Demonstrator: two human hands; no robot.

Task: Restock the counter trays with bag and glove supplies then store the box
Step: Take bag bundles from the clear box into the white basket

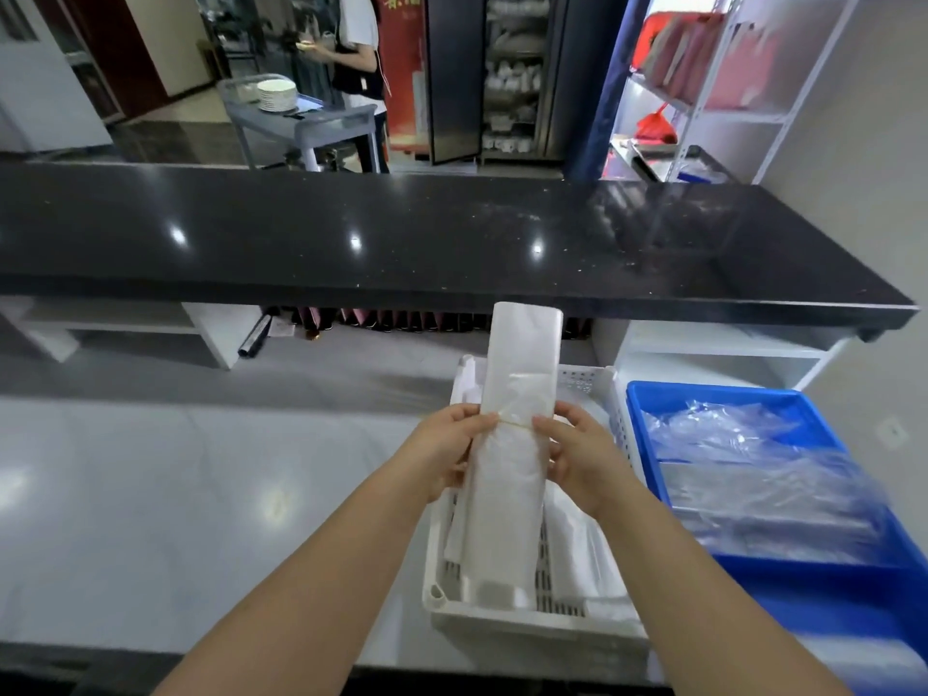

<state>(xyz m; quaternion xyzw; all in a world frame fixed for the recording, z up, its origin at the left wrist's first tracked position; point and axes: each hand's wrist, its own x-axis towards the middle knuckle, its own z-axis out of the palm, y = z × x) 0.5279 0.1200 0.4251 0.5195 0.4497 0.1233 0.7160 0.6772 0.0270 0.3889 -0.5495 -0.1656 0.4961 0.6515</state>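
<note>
Both hands hold a long bundle of white bags [519, 364] over the white tray [527, 626]. The left hand [444, 447] pinches the left edge of the bundle at the rubber band [512, 422]. The right hand [577, 457] grips the right edge at the same height, fingers curled on it. The bundle stands steeply. Its lower end is down inside the tray near the front wall, and its upper end rises before the front edge of the black countertop [351, 228].

The white tray stands on the grey counter [176, 494], close to the front edge, with more white bags [577, 555] lying in it. Just beside its right wall is the blue tray [703, 392], filled with clear plastic packs [753, 474]; I cannot tell if the two trays touch. To the left of the white tray, the grey counter is open up to its far edge.
</note>
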